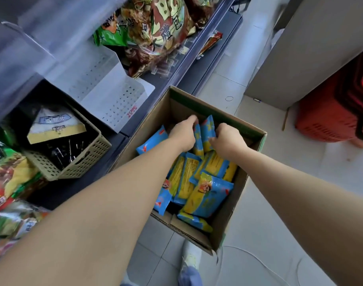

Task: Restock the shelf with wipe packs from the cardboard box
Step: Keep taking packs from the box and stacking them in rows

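Floor tiles carry the cardboard box; at its far wall, fingers of left hand and right hand pinch upright wipe packs; lift them straight up.

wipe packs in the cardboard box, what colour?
The wipe packs are blue with yellow panels; the head view shows it best.
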Demonstrator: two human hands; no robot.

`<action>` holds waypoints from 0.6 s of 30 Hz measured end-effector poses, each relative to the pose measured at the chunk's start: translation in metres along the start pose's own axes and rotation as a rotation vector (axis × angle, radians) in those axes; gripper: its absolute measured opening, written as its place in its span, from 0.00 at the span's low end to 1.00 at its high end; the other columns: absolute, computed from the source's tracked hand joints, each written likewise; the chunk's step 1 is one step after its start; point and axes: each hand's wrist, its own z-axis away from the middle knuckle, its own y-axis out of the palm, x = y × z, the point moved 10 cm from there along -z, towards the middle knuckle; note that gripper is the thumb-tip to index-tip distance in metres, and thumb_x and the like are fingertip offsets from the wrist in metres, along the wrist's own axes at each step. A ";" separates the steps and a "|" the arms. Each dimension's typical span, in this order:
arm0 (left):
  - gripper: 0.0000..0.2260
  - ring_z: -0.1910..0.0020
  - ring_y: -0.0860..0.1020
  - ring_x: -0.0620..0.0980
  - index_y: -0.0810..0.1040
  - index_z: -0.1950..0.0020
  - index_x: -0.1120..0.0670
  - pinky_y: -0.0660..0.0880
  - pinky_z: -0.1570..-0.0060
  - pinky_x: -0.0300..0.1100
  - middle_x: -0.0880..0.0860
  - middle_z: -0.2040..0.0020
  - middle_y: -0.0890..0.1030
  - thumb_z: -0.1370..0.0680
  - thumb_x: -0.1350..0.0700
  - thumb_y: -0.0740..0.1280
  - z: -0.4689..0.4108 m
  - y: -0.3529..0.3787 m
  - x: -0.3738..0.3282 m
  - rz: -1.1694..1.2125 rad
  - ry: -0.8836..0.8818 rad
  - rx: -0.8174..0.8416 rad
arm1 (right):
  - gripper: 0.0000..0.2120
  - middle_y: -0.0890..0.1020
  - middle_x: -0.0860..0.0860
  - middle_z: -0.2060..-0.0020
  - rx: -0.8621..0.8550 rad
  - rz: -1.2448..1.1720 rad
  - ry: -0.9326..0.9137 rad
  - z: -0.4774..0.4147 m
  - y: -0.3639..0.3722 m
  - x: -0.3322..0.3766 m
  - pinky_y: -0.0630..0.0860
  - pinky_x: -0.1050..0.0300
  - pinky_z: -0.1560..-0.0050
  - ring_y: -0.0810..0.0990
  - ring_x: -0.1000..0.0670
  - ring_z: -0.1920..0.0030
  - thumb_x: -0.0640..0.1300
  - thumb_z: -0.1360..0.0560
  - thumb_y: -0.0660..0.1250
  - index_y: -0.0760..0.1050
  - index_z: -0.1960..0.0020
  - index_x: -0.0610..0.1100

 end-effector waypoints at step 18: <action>0.07 0.57 0.68 0.52 0.66 0.55 0.55 0.64 0.57 0.42 0.55 0.56 0.71 0.22 0.63 0.63 0.102 -0.156 -0.042 0.010 0.071 -0.031 | 0.01 0.72 0.45 0.61 -0.277 -0.197 -0.123 0.105 -0.137 0.110 0.70 0.54 0.60 0.73 0.43 0.58 0.37 0.26 0.58 0.67 0.57 0.41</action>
